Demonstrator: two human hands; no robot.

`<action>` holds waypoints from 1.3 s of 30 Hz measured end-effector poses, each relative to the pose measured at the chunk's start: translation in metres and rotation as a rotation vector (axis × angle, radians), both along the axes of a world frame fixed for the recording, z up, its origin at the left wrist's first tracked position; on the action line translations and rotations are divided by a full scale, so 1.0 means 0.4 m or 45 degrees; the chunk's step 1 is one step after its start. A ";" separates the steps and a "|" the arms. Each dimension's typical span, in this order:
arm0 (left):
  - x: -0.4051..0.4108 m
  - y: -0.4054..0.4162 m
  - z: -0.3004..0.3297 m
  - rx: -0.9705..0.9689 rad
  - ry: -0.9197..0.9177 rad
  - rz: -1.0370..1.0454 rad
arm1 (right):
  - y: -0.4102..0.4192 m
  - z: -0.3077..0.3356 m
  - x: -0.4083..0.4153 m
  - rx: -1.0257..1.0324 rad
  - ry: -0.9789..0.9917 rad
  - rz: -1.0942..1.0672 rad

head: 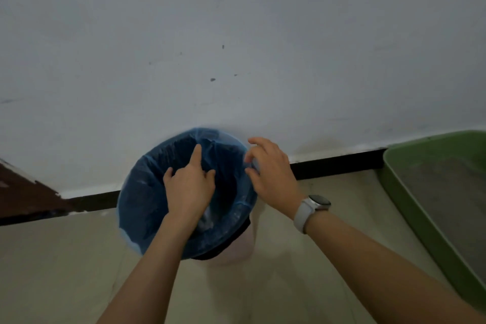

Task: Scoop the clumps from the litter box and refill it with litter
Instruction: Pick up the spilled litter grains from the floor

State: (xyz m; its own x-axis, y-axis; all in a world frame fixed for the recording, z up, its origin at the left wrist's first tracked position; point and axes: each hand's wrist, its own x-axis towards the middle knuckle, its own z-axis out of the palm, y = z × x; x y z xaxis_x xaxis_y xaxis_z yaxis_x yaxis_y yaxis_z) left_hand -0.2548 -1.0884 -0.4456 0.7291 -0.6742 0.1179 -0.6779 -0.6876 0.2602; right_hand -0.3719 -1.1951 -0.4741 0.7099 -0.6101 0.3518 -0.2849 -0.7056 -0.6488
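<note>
Prep step: left hand [188,187] points into blue liner [142,192], right hand [271,168] pinches its rim (litter box [410,192] untouched); next, presumably scooping.

Home interior: scuffed white wall [236,34], black skirting [336,163], tiled floor [65,258], green litter box [410,192].

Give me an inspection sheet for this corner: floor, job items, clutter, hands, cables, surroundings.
Surface: pale floor.
Job's things: bin with blue bag over its rim, by the wall; green litter box at right, grey litter inside.
Clutter: nothing seen.
Hands: left hand inside the bag, forefinger out; right hand at the bag's rim, watch on its wrist.
Cables: nothing seen.
Surroundings: white wall, black skirting.
</note>
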 end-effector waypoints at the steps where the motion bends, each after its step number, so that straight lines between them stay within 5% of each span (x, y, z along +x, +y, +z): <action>1: -0.007 -0.011 0.000 -0.048 -0.010 -0.046 | -0.009 0.004 -0.014 0.019 -0.026 -0.011; 10: -0.222 -0.161 -0.101 -0.494 -0.129 -0.655 | -0.125 -0.104 -0.257 0.138 0.099 -0.349; 18: -0.398 -0.119 -0.417 0.081 0.264 -1.048 | -0.040 -0.378 -0.509 0.521 0.682 -0.518; 25: -0.405 -0.015 -0.632 0.741 0.447 -0.789 | 0.020 -0.538 -0.547 0.719 0.746 -0.662; 32: -0.395 0.036 -0.718 0.788 0.332 -0.845 | 0.049 -0.596 -0.486 0.271 1.064 -0.334; 39: -0.394 0.040 -0.742 0.803 0.353 -0.860 | 0.077 -0.622 -0.500 0.206 1.178 -0.119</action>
